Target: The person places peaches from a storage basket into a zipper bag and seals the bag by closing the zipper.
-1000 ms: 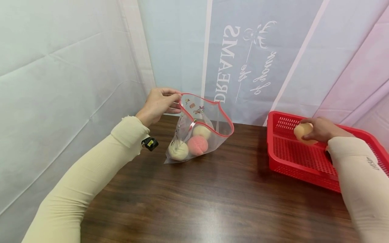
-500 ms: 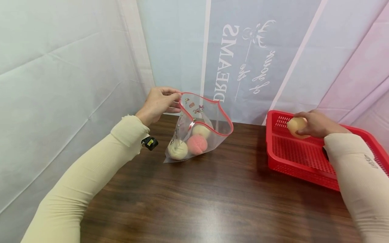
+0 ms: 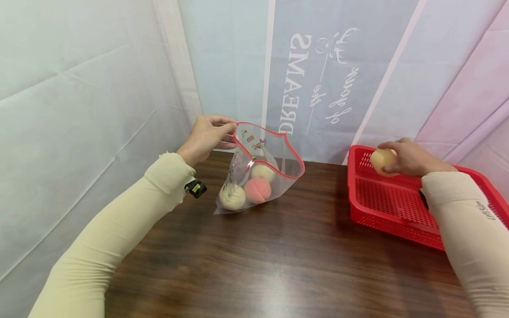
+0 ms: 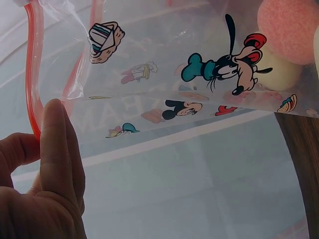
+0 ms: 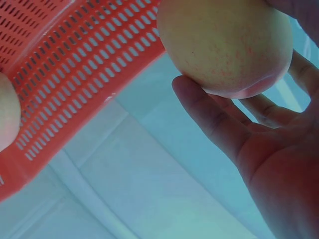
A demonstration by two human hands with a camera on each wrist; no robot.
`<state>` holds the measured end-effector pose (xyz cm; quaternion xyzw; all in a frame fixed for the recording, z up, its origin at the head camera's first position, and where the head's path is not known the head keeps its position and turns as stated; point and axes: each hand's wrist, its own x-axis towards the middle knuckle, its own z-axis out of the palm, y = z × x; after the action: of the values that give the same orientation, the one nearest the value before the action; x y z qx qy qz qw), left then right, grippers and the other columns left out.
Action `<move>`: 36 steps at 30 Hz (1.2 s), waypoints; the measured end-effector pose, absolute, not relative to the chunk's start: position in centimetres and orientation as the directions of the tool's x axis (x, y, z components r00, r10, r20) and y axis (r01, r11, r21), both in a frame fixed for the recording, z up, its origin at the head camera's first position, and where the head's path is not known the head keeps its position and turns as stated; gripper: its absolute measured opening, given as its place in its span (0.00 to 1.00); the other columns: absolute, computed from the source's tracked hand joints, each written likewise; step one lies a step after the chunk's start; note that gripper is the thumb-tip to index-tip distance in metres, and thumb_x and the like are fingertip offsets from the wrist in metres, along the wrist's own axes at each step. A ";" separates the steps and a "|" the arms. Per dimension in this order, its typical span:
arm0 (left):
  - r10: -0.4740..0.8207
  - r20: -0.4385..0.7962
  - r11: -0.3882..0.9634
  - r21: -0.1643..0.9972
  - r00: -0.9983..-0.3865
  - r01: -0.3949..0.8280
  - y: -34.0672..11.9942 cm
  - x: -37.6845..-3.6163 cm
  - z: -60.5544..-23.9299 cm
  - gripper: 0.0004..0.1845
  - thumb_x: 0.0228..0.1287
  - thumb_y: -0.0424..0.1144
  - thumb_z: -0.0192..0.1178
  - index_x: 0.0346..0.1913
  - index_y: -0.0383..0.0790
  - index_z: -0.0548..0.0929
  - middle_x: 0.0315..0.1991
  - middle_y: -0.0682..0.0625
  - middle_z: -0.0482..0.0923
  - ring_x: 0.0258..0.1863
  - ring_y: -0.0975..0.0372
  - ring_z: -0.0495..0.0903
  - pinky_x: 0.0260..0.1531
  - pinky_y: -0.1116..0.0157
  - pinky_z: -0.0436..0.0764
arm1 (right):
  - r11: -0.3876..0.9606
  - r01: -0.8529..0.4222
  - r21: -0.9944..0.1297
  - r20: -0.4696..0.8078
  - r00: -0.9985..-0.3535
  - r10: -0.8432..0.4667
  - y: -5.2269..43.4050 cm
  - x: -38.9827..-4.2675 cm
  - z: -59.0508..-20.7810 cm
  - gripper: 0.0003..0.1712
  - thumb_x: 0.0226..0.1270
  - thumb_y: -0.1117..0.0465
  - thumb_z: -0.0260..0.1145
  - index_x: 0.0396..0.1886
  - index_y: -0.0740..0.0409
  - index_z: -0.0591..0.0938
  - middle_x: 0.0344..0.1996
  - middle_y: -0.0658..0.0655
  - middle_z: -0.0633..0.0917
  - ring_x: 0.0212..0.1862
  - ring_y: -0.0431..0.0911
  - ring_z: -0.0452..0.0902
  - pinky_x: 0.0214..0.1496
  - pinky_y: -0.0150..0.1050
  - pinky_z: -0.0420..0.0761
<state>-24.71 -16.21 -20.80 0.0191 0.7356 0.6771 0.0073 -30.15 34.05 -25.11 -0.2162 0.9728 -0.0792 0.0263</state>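
In the head view my left hand point(image 3: 210, 137) pinches the red zip edge of a clear zip bag point(image 3: 282, 185), which stands with its mouth open on the table. Inside the bag lie a pink round fruit-like thing point(image 3: 257, 191) and two pale cream round ones, one with twisted ridges. The left wrist view shows thumb and fingers at the red rim point(image 4: 33, 74) and cartoon prints on the plastic. Over the far left part of the red basket, my right hand point(image 3: 411, 157) grips a yellow peach point(image 3: 382, 161). Its pink blush shows in the right wrist view.
The red perforated basket point(image 3: 358, 207) stands on the right of the brown wooden table point(image 3: 254, 256). Another pale round thing point(image 5: 7, 112) sits in the basket at the right wrist view's left edge. A printed cloth point(image 3: 230, 53) hangs close behind the table.
My right hand has moved left and slightly up with the peach, toward the basket's far left side. The left hand and the bag have hardly moved.
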 end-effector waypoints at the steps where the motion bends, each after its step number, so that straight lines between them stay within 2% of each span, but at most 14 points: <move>1: 0.039 0.016 0.082 0.996 -0.999 0.019 -16.2 -24.7 -20.8 0.13 0.70 0.30 0.59 0.53 0.27 0.81 0.38 0.43 0.81 0.29 0.60 0.86 0.37 0.62 0.90 | 0.889 -0.428 -0.162 -0.008 -0.901 -0.435 33.8 -30.1 -25.0 0.36 0.53 0.68 0.75 0.62 0.74 0.72 0.48 0.80 0.73 0.52 0.69 0.67 0.43 0.56 0.76; 5: 0.036 0.020 0.079 0.997 -0.999 0.023 -16.3 -24.7 -20.8 0.13 0.69 0.30 0.59 0.53 0.27 0.81 0.37 0.43 0.81 0.28 0.59 0.86 0.36 0.62 0.91 | 0.881 -0.445 -0.161 0.000 -0.893 -0.450 32.7 -30.0 -24.3 0.36 0.53 0.69 0.75 0.63 0.73 0.72 0.51 0.80 0.73 0.54 0.70 0.65 0.45 0.58 0.75; 16: 0.036 0.023 0.063 0.998 -0.999 0.025 -16.3 -24.5 -20.7 0.13 0.69 0.30 0.58 0.52 0.26 0.81 0.36 0.43 0.81 0.27 0.59 0.86 0.35 0.62 0.91 | 0.878 -0.444 -0.178 -0.005 -0.892 -0.452 29.9 -29.5 -22.6 0.37 0.54 0.69 0.73 0.65 0.71 0.72 0.55 0.79 0.70 0.55 0.70 0.64 0.45 0.58 0.77; 36: 0.043 0.026 0.066 0.997 -0.999 0.029 -16.1 -24.6 -20.9 0.12 0.69 0.29 0.58 0.52 0.27 0.82 0.34 0.44 0.82 0.27 0.60 0.86 0.35 0.63 0.91 | 0.827 -0.536 -0.173 0.070 -0.844 -0.532 26.1 -28.7 -21.7 0.36 0.52 0.70 0.74 0.63 0.69 0.75 0.54 0.78 0.72 0.54 0.70 0.69 0.48 0.60 0.78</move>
<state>-24.64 -16.10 -20.85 0.0247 0.7302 0.6828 0.0051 -28.69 26.11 -21.67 -0.2793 0.9556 -0.0932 -0.0094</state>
